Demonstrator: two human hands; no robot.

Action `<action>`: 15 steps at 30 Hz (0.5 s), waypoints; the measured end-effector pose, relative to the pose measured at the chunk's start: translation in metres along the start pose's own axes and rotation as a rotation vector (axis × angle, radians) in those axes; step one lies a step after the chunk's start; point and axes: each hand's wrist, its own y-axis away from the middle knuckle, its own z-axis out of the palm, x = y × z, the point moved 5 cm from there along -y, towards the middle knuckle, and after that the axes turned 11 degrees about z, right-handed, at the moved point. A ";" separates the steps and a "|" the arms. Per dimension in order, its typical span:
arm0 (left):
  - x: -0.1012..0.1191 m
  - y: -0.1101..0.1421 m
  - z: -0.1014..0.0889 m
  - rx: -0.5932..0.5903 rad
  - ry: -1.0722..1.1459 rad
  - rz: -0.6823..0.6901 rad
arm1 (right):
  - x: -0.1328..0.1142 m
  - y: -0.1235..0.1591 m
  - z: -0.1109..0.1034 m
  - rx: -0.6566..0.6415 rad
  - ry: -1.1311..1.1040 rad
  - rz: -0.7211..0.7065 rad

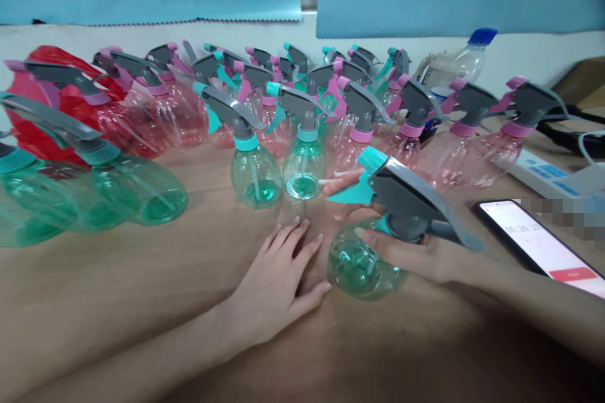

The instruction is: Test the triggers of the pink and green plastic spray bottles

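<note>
My right hand (416, 252) is wrapped round a green spray bottle (362, 267) with a grey trigger head and teal nozzle, holding it tilted just above the wooden table (142, 302). My left hand (278, 283) lies flat on the table beside that bottle, fingers spread, its thumb close to the bottle's base. Just behind stand two upright green spray bottles (255, 170), and the second green spray bottle (303, 167) is nearest my right fingers.
Several pink spray bottles (406, 132) stand in rows at the back, and several green ones (137, 189) lie at the left beside a red bag (33, 132). A phone (539, 245) with a lit screen lies at the right, near a white power strip (553, 176) and a clear water bottle (454, 66).
</note>
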 end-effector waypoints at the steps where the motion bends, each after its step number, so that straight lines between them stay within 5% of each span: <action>1: 0.000 0.000 0.000 -0.001 0.000 0.000 | 0.000 0.000 0.000 0.003 -0.005 0.001; 15: 0.001 0.000 0.000 0.005 0.008 -0.002 | -0.001 -0.003 0.002 -0.031 0.038 0.010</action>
